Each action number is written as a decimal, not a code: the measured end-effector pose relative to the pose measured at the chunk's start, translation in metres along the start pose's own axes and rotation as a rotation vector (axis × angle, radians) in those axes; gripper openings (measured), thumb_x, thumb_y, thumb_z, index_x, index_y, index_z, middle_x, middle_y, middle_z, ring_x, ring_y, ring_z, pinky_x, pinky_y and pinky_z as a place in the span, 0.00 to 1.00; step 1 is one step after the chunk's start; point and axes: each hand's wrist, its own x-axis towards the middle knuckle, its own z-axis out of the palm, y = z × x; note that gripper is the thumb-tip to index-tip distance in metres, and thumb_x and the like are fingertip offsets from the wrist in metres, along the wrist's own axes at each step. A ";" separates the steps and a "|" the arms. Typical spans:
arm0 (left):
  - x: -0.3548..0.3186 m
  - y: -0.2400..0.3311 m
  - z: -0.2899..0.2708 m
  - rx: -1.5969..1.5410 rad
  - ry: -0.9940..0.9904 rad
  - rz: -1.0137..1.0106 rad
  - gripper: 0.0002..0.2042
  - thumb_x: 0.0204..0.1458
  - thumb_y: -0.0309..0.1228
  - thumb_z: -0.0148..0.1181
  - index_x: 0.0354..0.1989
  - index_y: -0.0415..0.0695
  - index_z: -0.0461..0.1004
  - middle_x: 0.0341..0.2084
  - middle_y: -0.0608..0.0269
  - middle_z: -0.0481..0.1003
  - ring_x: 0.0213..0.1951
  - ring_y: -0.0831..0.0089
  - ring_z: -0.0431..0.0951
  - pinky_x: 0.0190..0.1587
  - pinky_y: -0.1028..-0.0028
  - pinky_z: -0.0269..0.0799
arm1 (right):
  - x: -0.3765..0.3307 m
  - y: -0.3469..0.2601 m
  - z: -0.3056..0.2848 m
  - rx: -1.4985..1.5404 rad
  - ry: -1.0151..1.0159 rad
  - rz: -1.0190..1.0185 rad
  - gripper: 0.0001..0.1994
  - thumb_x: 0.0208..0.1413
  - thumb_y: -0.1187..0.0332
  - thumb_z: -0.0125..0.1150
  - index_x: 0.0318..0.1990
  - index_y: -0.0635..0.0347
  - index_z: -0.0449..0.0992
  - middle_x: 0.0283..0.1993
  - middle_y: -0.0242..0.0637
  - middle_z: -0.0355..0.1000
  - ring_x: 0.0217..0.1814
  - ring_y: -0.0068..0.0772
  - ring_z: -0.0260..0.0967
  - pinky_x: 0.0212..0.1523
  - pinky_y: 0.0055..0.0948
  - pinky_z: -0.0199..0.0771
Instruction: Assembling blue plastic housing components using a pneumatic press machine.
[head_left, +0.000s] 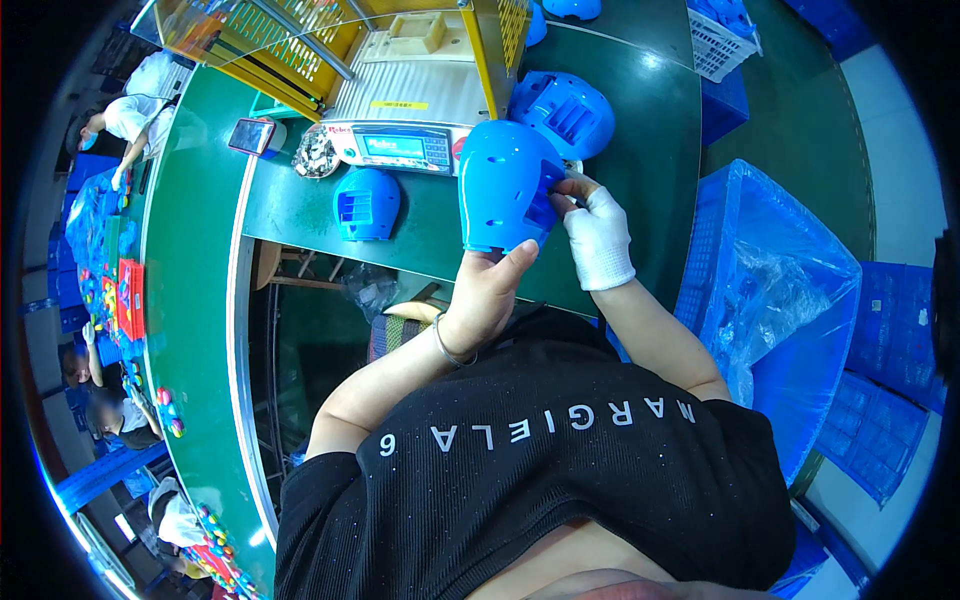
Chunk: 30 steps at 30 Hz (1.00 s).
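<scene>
A rounded blue plastic shell (500, 180) with small holes is held up in front of me over the green table (290, 205). My left hand (485, 295) grips its lower edge, thumb against the rim. My right hand (595, 235), in a white glove, pinches the shell's right side with fingertips inside the opening. Two similar blue shells lie on the table: one (366, 203) to the left, one (565, 110) behind the held shell.
A grey machine with a display panel (405, 148) stands behind, under a yellow guard frame (300, 40). A big blue crate lined with clear plastic (775, 290) is at my right. Other people work along a green conveyor (190, 330) on the left.
</scene>
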 end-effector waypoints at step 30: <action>0.003 0.008 0.004 0.101 -0.016 0.007 0.23 0.47 0.26 0.57 0.52 0.39 0.58 0.45 0.62 0.65 0.46 0.75 0.64 0.49 0.75 0.60 | 0.012 -0.006 -0.003 -0.439 0.210 -0.773 0.08 0.37 0.78 0.61 0.29 0.62 0.71 0.45 0.42 0.66 0.46 0.43 0.63 0.46 0.34 0.64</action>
